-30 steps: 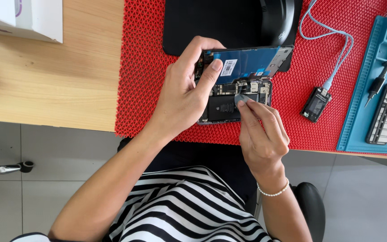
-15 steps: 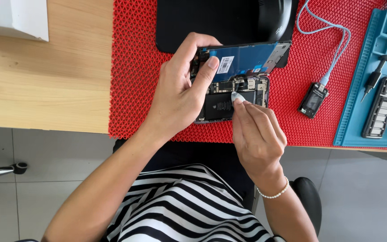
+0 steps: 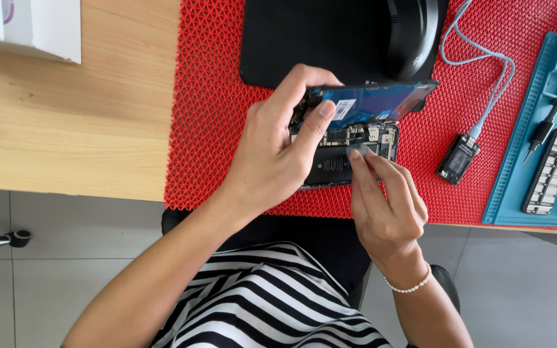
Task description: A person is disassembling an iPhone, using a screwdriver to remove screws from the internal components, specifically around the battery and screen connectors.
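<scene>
Nearest us, our right hand comes in from the near edge of the bench with thumb and forefinger pinched together on a small flat grey tab, holding it low over the works of the opened black smartphone, seemingly so that it can be set or lifted without touching the parts around it. Our left hand wraps the phone's left side; its grip is closed on the raised screen panel with the blue back, forefinger pressing the panel's face, which seems to keep the panel tilted up and clear of the circuit boards and black battery below. The phone lies on the red woven-mesh mat, towards the mat's near edge, where the textured surface would keep it from sliding.

Just right of the phone, a small black tester with a screen rests on the mat, its pale blue cable looping towards the far edge. At the bench's right edge sits a teal plastic tool tray holding a black screwdriver and a bit rack. Beyond the phone lies a black pad, and a white box stands at the far left corner of the wooden bench.
</scene>
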